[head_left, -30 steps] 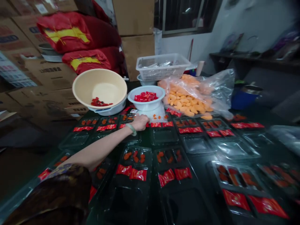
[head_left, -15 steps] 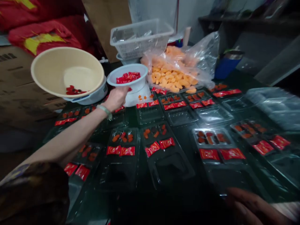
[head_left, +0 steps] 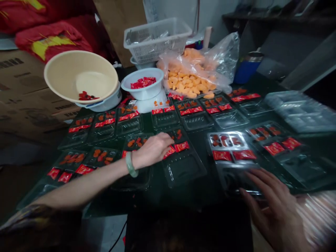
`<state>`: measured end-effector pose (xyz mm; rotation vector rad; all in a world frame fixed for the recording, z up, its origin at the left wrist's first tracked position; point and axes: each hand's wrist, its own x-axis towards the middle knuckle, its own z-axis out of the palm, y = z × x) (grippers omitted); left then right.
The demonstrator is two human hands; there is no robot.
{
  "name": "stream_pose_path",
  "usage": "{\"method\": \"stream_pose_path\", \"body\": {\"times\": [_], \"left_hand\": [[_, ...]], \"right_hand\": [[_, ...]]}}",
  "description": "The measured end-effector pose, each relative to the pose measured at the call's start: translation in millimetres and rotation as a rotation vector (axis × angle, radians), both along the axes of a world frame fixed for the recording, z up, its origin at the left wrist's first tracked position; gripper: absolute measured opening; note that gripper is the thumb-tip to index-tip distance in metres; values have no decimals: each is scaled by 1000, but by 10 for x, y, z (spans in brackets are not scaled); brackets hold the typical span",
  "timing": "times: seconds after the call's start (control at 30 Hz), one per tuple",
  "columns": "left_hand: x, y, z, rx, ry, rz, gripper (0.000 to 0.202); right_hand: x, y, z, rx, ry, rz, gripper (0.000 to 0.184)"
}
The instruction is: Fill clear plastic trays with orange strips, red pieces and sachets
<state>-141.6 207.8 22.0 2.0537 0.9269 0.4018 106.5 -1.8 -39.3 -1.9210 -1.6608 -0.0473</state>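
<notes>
My left hand (head_left: 153, 150), a green bangle on its wrist, rests palm down with fingers curled on a clear plastic tray (head_left: 181, 164) holding red packets (head_left: 181, 146) and orange pieces; what the fingers hold is hidden. My right hand (head_left: 273, 206) lies open with spread fingers on the near edge of another clear tray (head_left: 231, 147) with red packets. Several such trays cover the dark table (head_left: 210, 196). A white bowl of red packets (head_left: 143, 84) stands at the back.
A cream basin (head_left: 81, 75) with a few red pieces sits tilted at back left. A clear bag of orange snacks (head_left: 191, 78), a white mesh basket (head_left: 157, 38) and a blue pot (head_left: 246, 68) stand behind. Cardboard boxes and red sacks are stacked left. Empty trays (head_left: 301, 110) are stacked right.
My left hand has drawn back from the white bowl to a near tray. My right hand has come into view onto a tray at the lower right.
</notes>
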Motion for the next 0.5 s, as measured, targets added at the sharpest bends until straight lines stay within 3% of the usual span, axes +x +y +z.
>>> {"method": "stream_pose_path", "body": {"times": [0.1, 0.27, 0.4, 0.5], "left_hand": [[-51, -163, -181, 104, 67, -212, 13], [-129, -181, -211, 290, 139, -326, 23], [-141, -200, -125, 417, 185, -295, 20], [83, 23, 13, 455, 89, -211, 22]], "right_hand": [[-36, 53, -82, -5, -139, 84, 32], [36, 55, -253, 49, -223, 238, 15], [175, 104, -256, 156, -322, 375, 10], [281, 175, -198, 197, -382, 489, 16]]}}
